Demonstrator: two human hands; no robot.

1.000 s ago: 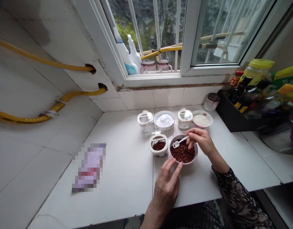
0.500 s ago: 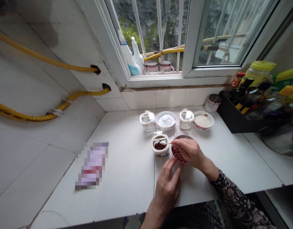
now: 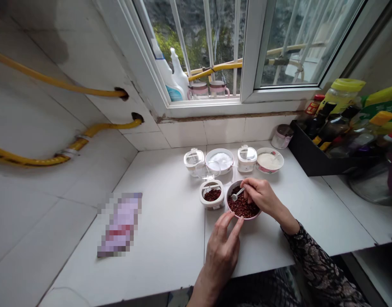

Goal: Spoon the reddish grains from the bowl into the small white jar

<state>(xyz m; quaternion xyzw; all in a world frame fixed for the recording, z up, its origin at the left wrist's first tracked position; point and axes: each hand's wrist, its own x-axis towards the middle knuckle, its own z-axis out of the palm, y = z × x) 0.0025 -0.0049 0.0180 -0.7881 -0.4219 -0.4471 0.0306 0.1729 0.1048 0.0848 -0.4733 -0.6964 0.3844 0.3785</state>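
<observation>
My right hand (image 3: 261, 195) pinches a small white spoon (image 3: 237, 195), whose head is over the dark red peppercorn-like spice (image 3: 243, 208) in a round bowl (image 3: 228, 199). Stretched fingers of my left hand (image 3: 224, 241) touch the near rim of this bowl. Just left of the bowl stands a small seasoning jar (image 3: 211, 204) with its clear lid raised, partly filled with the same dark red spice. Behind are two more seasoning jars, one on the left (image 3: 194, 161) and one on the right (image 3: 247, 158), both with lids down.
A bowl of white grains (image 3: 220, 160) and a bowl of cream-coloured powder (image 3: 270, 160) stand at the back. To the right, a black rack (image 3: 306, 155) holds several bottles. A blurred purple packet (image 3: 121, 224) lies on the left of the white tiled counter (image 3: 164, 247).
My right hand has moved the spoon from over the open jar rightward to over the bowl. My left hand stays at the bowl's near rim. The view has shifted slightly.
</observation>
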